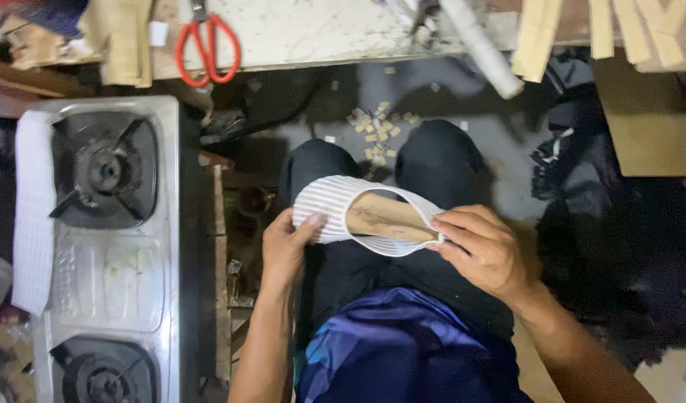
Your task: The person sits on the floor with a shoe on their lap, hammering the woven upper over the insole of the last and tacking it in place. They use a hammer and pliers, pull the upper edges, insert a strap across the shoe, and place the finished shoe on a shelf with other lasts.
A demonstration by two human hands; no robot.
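Observation:
A white ribbed shoe upper (328, 209) lies across my lap, pulled over a tan wooden form (388, 219) that shows through its opening. My left hand (283, 246) grips the toe end of the upper, thumb on top. My right hand (483, 250) pinches the heel end at the rim, fingers curled over the edge. Both hands rest on my dark trousers above a blue shirt.
A steel two-burner gas stove (104, 246) stands to the left, with a white cloth (31, 216) along its edge. Red-handled scissors (207, 45) lie on the bench ahead. Small tan offcuts (379, 130) litter the floor; a cardboard box (649, 119) sits right.

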